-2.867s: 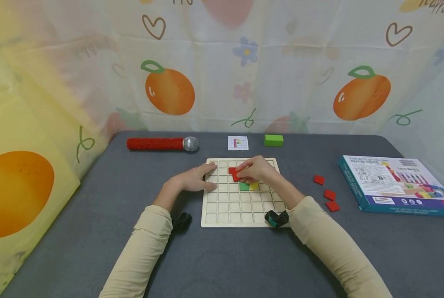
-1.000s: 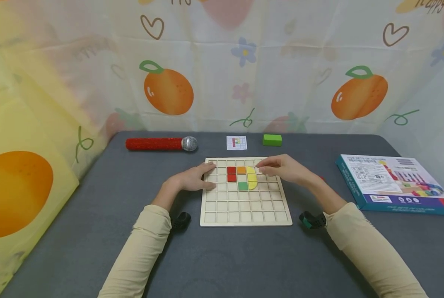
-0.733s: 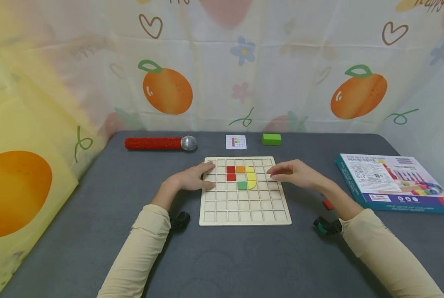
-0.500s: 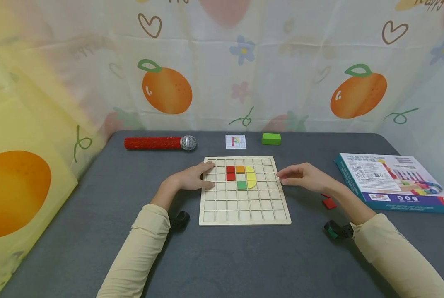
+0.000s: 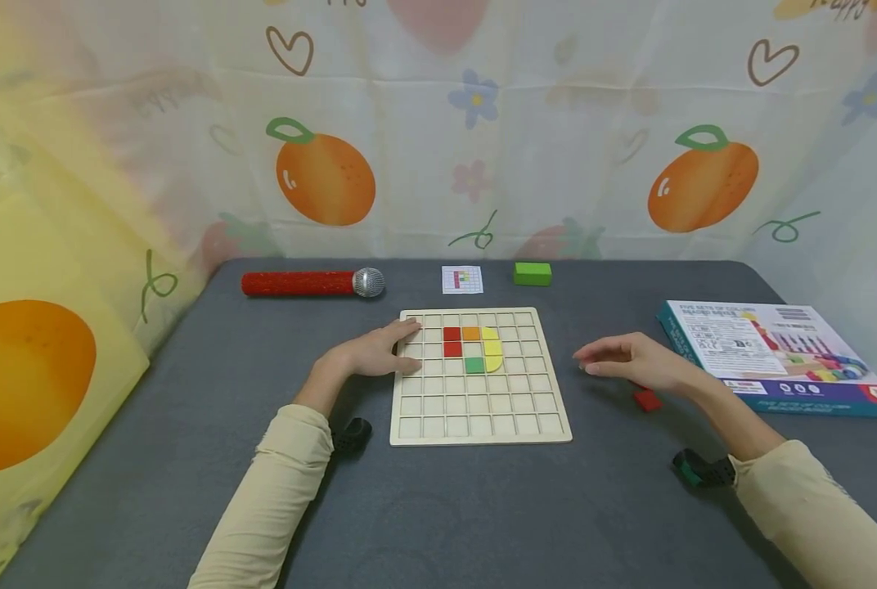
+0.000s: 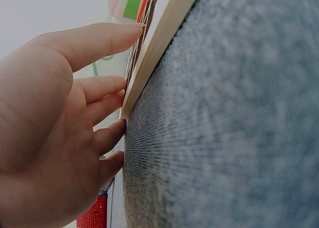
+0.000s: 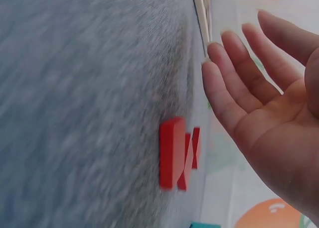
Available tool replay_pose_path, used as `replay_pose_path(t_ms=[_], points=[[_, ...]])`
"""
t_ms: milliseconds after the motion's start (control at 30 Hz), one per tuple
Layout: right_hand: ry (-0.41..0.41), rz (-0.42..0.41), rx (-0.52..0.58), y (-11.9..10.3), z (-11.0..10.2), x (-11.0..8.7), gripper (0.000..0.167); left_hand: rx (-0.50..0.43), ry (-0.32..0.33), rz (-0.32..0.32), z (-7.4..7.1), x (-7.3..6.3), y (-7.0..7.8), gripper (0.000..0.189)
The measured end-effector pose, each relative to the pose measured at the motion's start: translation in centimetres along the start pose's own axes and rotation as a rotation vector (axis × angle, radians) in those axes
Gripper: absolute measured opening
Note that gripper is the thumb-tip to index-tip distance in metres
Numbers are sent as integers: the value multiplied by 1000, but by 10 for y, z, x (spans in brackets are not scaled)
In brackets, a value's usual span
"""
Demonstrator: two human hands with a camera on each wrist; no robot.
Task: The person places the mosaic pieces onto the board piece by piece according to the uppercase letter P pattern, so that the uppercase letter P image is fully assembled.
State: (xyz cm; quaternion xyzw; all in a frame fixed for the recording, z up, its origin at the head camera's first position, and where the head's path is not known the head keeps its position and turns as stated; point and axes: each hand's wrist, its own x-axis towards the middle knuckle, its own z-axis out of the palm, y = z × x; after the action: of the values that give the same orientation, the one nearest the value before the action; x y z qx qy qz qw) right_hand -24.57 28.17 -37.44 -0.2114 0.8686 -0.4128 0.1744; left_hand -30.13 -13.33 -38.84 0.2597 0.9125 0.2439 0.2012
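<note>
Left hand [image 5: 371,357] flat on gridded wooden board [image 5: 480,425]; right hand [image 5: 633,366], grip relaxed, empty, over flat red squares [image 7: 175,152]

Before me a dark grey felt-covered surface [image 5: 438,507], pale backdrop cloth [image 5: 527,123] printed with oranges, hearts, flowers, soft even light.

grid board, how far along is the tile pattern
Done: the wooden grid board holds two red tiles, an orange tile, a green tile and a yellow half-round piece.

In hand: nothing. The left hand rests on the board's left edge; the right hand hovers open above the loose red tiles.

Left: those red tiles lie off the board, and most cells are bare.
</note>
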Motion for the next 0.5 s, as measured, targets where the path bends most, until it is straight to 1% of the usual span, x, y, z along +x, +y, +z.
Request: replay_pose_path(t_ms=[233, 367, 500], points=[[-5, 27, 15, 10, -5, -12, 36, -8, 4, -5, 0, 1, -1, 75], [-25, 24, 75, 14, -7, -17, 38, -7, 3, -9, 0, 0, 0, 76], [-26, 37, 112, 16, -8, -23, 41, -6, 1, -10, 0, 0, 1, 76]])
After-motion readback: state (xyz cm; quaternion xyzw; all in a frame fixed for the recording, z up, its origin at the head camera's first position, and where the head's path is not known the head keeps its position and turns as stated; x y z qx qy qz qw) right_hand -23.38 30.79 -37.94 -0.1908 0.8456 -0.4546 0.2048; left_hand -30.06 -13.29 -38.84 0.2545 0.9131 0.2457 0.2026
